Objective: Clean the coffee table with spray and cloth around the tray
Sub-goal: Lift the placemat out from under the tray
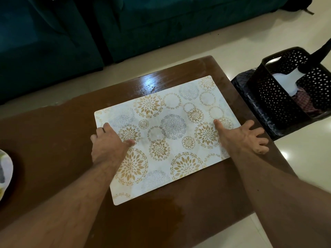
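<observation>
A flat white tray [166,111] with gold and grey flower circles lies slanted on the brown coffee table [53,140]. My left hand [109,140] rests on the tray's left edge, thumb on top, fingers curled over the side. At the tray's right edge my right hand [245,135] lies with the thumb on the tray and the fingers spread on the wood. A white spray bottle [290,81] and a checked cloth [304,101] sit in a black basket [268,90] off the table's right end.
A dark wet patch [172,210] shows on the wood near the tray's front corner, and a shiny spot [150,83] beyond its far edge. A white plate [5,174] sits at the left edge. A teal sofa [143,24] stands behind the table on a pale tiled floor [304,167].
</observation>
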